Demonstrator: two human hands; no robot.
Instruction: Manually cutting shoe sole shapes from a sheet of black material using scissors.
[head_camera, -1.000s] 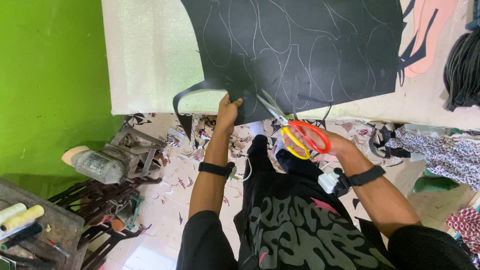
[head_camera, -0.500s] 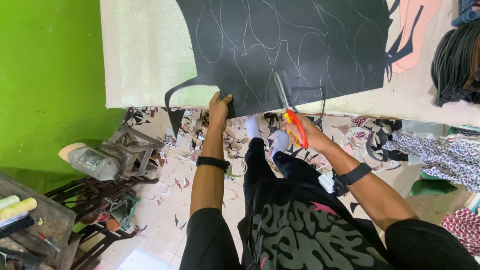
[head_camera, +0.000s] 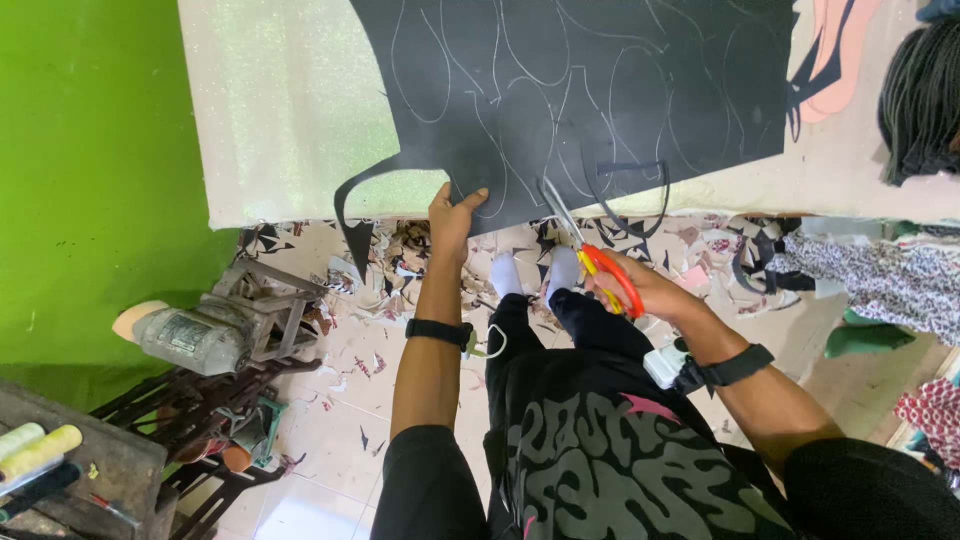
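A large black sheet (head_camera: 600, 90) marked with pale curved outlines lies on a pale work table (head_camera: 285, 120) and hangs a little over its near edge. My left hand (head_camera: 453, 215) pinches the sheet's near edge. My right hand (head_camera: 640, 288) grips scissors (head_camera: 590, 255) with red and yellow handles; the blades point up into the sheet's edge, just right of my left hand. A thin cut strip (head_camera: 352, 215) curls down from the sheet on the left. Both wrists wear black bands.
Several black and pale offcuts litter the tiled floor (head_camera: 330, 340) under the table edge. A metal machine (head_camera: 215, 325) sits on a dark frame at the left by the green wall (head_camera: 90, 170). Thread spools (head_camera: 40, 450) lie at lower left. Patterned cloth (head_camera: 880, 285) lies at the right.
The scissors have swung from lying flat below the table to pointing up into the sheet's edge. My left hand keeps its hold on the sheet.
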